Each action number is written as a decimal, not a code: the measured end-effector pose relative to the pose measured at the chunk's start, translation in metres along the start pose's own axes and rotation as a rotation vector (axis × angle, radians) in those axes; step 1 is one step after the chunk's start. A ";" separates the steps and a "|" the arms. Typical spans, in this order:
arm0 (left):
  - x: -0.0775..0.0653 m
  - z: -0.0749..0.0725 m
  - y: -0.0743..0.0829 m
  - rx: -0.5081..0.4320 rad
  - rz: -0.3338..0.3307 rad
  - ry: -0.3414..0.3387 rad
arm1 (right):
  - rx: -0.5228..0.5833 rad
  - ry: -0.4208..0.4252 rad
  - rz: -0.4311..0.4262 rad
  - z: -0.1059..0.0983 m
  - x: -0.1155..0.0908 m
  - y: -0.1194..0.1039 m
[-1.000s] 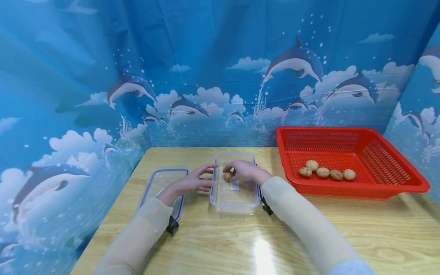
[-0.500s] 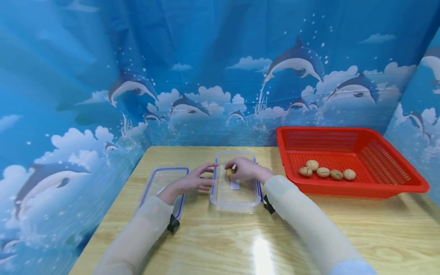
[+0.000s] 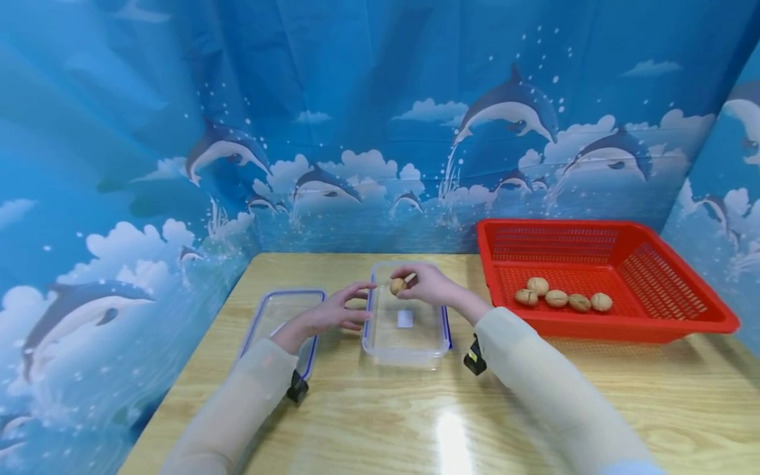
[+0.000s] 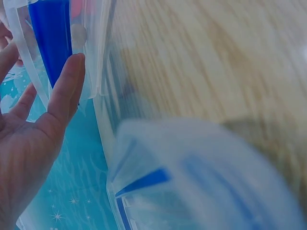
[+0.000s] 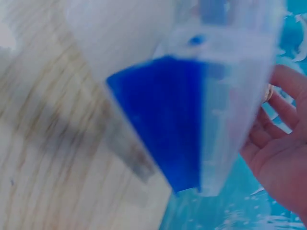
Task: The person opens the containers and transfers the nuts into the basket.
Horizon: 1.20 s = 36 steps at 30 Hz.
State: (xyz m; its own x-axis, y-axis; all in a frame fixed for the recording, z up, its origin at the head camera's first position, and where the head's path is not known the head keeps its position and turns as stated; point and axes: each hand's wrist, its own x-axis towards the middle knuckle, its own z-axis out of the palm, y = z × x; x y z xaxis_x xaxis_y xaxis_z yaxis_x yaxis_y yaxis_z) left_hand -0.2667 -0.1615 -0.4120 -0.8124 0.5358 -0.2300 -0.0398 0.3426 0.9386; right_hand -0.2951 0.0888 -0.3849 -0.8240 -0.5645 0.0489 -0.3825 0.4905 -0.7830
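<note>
My right hand point(image 3: 427, 287) pinches a walnut point(image 3: 398, 285) between thumb and fingers, above the far half of a clear plastic food container point(image 3: 410, 343). A small white label point(image 3: 405, 319) shows on the container's bottom. On the container's left side rests my left hand point(image 3: 329, 313), its fingers spread and loosely extended. The left wrist view has one fingertip against the container's blue clip point(image 4: 52, 38). In the right wrist view, the walnut point(image 5: 268, 93) is mostly hidden behind the container wall and fingers.
A clear lid-like piece with blue edging point(image 3: 261, 316) lies at the left, partly under the left forearm. At the right stands a red plastic basket point(image 3: 629, 323) with several walnuts point(image 3: 557, 299) grouped near its front. A dolphin-print curtain point(image 3: 356, 132) hangs behind the wooden table point(image 3: 386, 422).
My right hand has risen from the container's bottom with the walnut and shifted slightly away and to the right. My left hand stays in the same place.
</note>
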 end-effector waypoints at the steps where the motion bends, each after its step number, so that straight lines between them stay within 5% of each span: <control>1: 0.000 0.000 0.001 0.000 -0.002 0.000 | 0.005 0.000 -0.005 -0.001 -0.002 -0.003; 12: -0.003 -0.002 0.001 -0.017 0.001 -0.010 | -0.058 -0.043 -0.114 -0.017 -0.034 -0.026; 23: -0.002 -0.002 -0.001 -0.015 0.000 -0.014 | -0.082 -0.008 -0.056 -0.057 -0.070 -0.037; 36: -0.004 0.001 0.002 0.003 -0.009 0.001 | -0.219 0.100 0.039 -0.112 -0.104 -0.020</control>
State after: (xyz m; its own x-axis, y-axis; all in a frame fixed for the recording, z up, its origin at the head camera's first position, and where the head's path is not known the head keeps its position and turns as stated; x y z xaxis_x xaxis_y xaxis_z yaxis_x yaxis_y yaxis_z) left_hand -0.2633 -0.1622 -0.4095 -0.8123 0.5321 -0.2387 -0.0454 0.3503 0.9355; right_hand -0.2485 0.2120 -0.3046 -0.8730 -0.4790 0.0915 -0.4223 0.6487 -0.6332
